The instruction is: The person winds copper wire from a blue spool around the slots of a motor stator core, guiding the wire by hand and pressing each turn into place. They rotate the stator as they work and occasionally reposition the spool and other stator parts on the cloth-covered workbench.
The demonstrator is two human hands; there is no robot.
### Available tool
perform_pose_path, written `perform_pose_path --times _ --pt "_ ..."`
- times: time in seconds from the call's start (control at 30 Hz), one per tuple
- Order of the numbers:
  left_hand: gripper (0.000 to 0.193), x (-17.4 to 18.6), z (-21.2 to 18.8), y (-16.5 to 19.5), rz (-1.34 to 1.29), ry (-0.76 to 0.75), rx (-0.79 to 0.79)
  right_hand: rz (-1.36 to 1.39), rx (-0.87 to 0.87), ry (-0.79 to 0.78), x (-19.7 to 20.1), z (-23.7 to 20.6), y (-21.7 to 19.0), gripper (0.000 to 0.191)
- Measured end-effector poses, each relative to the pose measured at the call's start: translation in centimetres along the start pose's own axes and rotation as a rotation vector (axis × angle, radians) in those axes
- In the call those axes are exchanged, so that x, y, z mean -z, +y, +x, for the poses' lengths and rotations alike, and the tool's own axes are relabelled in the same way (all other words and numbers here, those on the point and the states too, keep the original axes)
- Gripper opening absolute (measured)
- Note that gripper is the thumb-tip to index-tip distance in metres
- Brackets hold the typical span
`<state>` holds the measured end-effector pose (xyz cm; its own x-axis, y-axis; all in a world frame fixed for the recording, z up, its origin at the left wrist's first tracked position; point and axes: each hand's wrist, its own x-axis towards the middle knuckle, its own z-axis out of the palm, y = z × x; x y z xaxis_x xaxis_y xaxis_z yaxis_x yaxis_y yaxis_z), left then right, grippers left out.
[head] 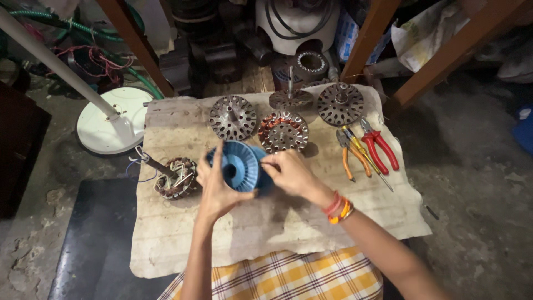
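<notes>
Both hands hold a blue ribbed plastic housing (pixel 240 165) above the worn cloth (pixel 266 222). Left hand (pixel 215 189) cups its left rim, fingers spread upward. Right hand (pixel 291 173) pinches the right edge. Wound stator (pixel 176 178) lies just left of the hands; slotted metal discs (pixel 233 117) lie beyond; red-handled pliers (pixel 378 148) and orange-handled pliers (pixel 351 154) lie to the right.

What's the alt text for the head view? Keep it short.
Two bare hands, left hand and right hand, hold a blue ribbed round housing over a worn cloth on the floor. On the cloth lie a wound stator, a copper-wound core, two slotted metal discs, and red and orange pliers.
</notes>
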<state>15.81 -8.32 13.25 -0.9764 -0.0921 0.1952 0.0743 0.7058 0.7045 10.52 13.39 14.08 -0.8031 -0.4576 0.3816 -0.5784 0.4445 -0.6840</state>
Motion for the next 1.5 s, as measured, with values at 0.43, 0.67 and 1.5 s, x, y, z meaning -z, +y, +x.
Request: perform_pose_path --times 0.43,0.67,1.5 --pt "0.12 -3.1 0.0 -2.4 -1.247 0.366 0.209 0.852 -0.475 -0.24 -7.4 -3.3 4.9 0.022" --pt "0.11 -0.9 -0.5 -4.0 -1.475 -0.197 0.155 0.854 -0.217 -0.388 -6.0 -0.7 8.4 0.047" --pt "0.15 -1.3 0.2 0.8 0.104 0.071 0.197 0.053 -0.03 -0.052 -1.5 0.9 2.6 0.017"
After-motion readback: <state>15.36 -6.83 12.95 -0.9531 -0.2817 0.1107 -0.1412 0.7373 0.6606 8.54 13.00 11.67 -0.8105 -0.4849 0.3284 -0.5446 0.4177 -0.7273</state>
